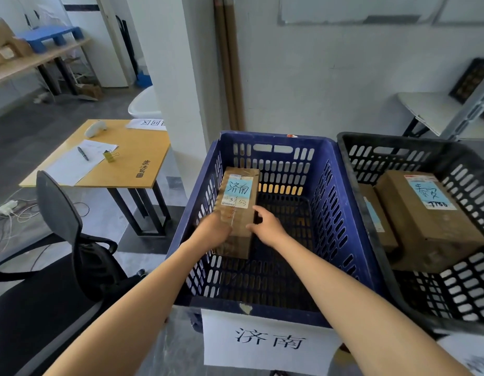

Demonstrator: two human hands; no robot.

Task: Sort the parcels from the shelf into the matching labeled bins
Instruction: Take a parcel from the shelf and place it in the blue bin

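Note:
A long brown cardboard parcel (238,198) with a blue label reading 济南 lies inside the blue slotted bin (341,213), against its left wall. The bin's front carries a white sign (268,343) with the same characters 济南. My left hand (212,230) grips the parcel's near left side. My right hand (266,225) is at the parcel's near right edge, fingers curved against it. Whether the parcel rests on the bin floor is hidden.
A black slotted bin (398,147) stands to the right, holding two brown parcels (425,221), the larger labelled in blue. A black office chair (62,240) is at my left. Behind it stands a yellow table (137,158) with papers and a pen.

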